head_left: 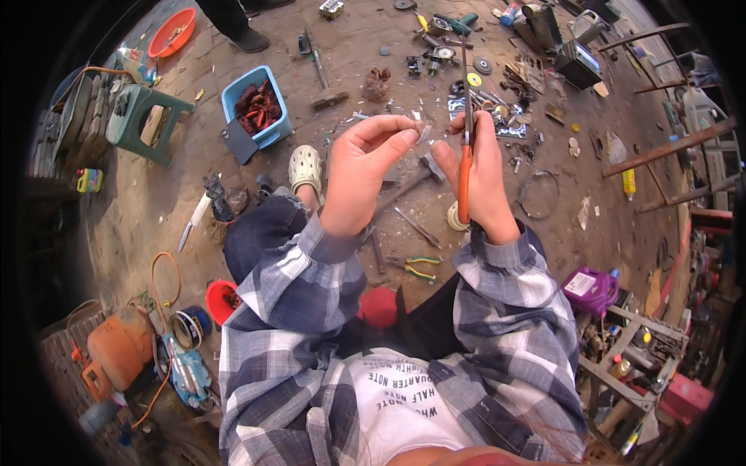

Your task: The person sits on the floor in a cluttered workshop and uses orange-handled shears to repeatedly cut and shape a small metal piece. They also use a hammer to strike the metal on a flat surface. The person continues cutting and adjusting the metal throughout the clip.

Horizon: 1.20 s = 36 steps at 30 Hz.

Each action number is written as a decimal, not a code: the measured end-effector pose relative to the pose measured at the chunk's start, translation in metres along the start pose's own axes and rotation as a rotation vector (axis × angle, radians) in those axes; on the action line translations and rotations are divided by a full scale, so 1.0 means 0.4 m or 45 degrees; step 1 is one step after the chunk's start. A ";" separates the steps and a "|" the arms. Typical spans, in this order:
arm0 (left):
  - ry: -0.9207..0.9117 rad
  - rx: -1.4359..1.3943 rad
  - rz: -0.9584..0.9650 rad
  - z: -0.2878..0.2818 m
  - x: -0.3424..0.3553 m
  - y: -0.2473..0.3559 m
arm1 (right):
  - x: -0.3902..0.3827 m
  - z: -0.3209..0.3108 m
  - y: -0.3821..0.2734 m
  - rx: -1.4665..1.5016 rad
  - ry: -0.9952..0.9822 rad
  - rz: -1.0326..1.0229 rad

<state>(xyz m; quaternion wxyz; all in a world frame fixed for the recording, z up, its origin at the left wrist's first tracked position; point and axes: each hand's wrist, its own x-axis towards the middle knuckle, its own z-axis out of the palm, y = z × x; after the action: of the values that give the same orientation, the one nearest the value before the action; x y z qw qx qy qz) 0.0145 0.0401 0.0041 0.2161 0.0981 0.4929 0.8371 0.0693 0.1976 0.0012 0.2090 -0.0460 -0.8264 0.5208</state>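
My left hand [365, 167] is raised over the floor, its thumb and fingertips pinched on a small shiny scrap [424, 132], too small to name. Close by on the right, my right hand [486, 175] is wrapped round an orange-handled tool [465, 182]. Its long dark metal part points away from me; seen edge-on, its exact kind does not show. My right thumb is near the scrap, apart from it. Below both hands, a long-handled hammer [408, 185] lies on the ground, with a thin metal tool [418, 227] and yellow-green-handled pliers [417, 267] nearer me.
At left stand a blue bin [283, 124] of reddish-brown pieces, a green stool [140, 124] and a knife [194, 219]. Metal parts [505, 116] and power tools [458, 25] lie scattered far right. A purple jug [590, 290] is near right. Another person's shoe [250, 40] shows at the far edge.
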 end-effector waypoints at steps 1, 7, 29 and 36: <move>0.024 0.003 0.031 0.000 0.000 0.005 | 0.001 -0.002 -0.012 -0.211 -0.003 -0.134; 0.084 0.027 0.111 -0.008 -0.004 0.009 | -0.012 0.014 -0.046 -0.551 -0.041 -0.302; 0.194 0.371 0.275 -0.001 -0.005 -0.013 | -0.036 0.047 -0.039 -0.546 -0.136 -0.124; 0.061 0.262 0.213 -0.016 -0.002 0.006 | -0.040 0.044 -0.038 -0.458 -0.304 0.052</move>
<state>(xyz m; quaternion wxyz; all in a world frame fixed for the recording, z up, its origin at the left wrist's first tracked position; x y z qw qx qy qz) 0.0119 0.0336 0.0032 0.1224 0.1407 0.5713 0.7992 0.0791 0.1712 0.0032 0.0874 -0.0373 -0.9238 0.3709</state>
